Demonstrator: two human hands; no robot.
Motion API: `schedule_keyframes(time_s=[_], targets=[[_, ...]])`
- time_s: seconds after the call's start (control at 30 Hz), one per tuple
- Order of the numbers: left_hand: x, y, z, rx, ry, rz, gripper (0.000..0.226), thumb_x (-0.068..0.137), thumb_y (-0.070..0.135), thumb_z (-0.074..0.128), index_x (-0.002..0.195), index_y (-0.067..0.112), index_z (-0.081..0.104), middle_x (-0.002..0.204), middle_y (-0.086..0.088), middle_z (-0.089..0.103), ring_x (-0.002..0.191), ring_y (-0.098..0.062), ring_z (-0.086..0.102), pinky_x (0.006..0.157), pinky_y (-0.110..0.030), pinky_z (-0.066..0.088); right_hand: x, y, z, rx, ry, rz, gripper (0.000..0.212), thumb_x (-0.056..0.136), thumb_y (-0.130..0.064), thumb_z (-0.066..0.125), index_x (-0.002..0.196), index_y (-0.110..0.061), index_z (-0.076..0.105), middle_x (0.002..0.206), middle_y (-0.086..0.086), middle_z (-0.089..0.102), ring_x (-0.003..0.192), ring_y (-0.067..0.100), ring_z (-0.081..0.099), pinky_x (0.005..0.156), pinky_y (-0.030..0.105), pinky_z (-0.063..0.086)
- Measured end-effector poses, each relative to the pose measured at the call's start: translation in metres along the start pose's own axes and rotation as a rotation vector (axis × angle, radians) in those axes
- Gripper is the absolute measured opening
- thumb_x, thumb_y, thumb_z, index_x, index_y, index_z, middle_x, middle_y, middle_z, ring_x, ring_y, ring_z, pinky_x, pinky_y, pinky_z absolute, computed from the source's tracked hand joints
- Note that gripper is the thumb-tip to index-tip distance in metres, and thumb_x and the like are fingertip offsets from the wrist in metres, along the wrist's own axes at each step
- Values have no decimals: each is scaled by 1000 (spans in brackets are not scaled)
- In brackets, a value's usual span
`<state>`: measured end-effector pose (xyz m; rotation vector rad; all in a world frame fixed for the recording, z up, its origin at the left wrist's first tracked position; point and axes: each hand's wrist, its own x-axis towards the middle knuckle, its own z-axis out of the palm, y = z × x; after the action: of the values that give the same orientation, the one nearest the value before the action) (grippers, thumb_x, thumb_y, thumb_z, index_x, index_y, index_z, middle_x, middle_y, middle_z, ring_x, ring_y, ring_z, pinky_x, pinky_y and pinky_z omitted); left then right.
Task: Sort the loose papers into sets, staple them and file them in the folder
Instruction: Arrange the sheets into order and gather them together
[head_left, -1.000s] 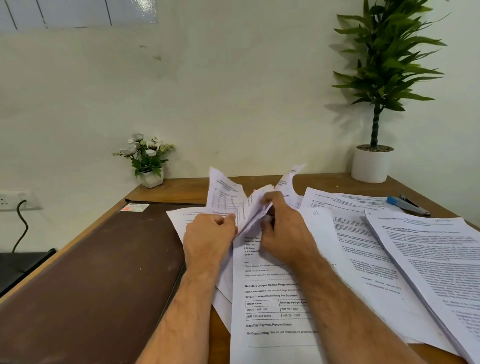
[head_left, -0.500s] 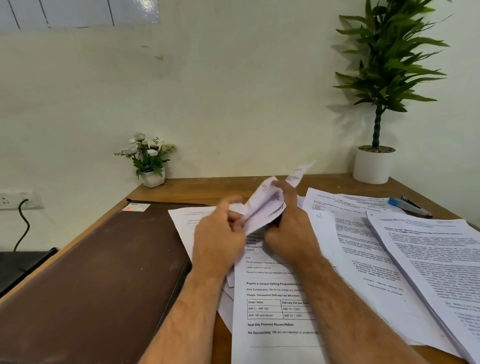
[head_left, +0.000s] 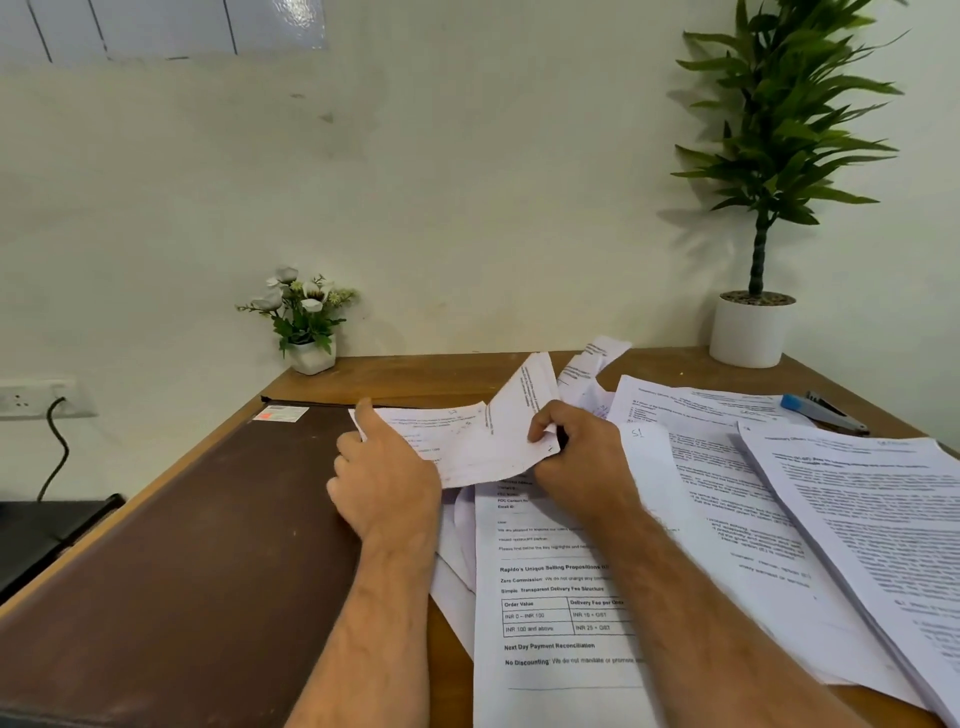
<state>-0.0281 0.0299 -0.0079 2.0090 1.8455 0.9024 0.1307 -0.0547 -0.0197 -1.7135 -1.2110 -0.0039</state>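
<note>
Gripping creased sheet (head_left: 483, 441) | right hand (head_left: 576, 457) pinches it | left hand (head_left: 387, 478) holds its edge

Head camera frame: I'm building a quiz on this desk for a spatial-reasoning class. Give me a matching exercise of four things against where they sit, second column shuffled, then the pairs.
Things
1. stapler
2. brown folder
3. small flower pot
4. tall potted plant

Places
A. far right corner of the desk, against the wall
B. flat on the left part of the desk
C. far edge of the desk, behind the folder
D. right side, just beyond the stacked papers

Pairs: 1-D, 2-B, 3-C, 4-A
</note>
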Motion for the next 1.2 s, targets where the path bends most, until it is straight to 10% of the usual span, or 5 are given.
schedule_keyframes(time_s=[0.37,0.5,0.67,1.03,1.2], targets=[[47,-12,-43,-333,153,65,47,97,14,58,141,15,40,129,-16,62,116,-41,59,94,-49,46,13,-49,50,49,-91,-20,35,83,-4,59,105,-30,64,84,-7,65,73,10,59,64,20,45],[30,-10,-35,-319,365,331,36,98,16,56,133,13,55,137,-13,56,127,-34,51,103,-47,42,3,-50,51,108,-63,-83,72,90,-9,52,145,-48,26,78,-6,62,70,8,61,66,23,50],[-11,21,-40,-526,462,621,53,78,-11,41,120,13,63,131,-6,55,123,-20,51,97,-25,45,6,-39,18,155,143,-142,39,81,-2,56,111,-27,60,72,-10,62,67,5,60,65,21,47],[-3,44,12,-297,-346,176,29,94,24,69,121,18,61,116,7,62,114,-24,61,88,-31,48,-3,12,-18,334,349,251,40,67,17,53,70,-20,67,73,-9,68,72,19,63,65,42,54],[-5,41,36,-171,-319,277,51,90,39,72,130,11,58,131,-10,64,117,-29,60,93,-38,49,-5,8,-14,244,205,258,32,74,11,52,76,-17,66,78,-4,68,78,12,62,57,13,42]])
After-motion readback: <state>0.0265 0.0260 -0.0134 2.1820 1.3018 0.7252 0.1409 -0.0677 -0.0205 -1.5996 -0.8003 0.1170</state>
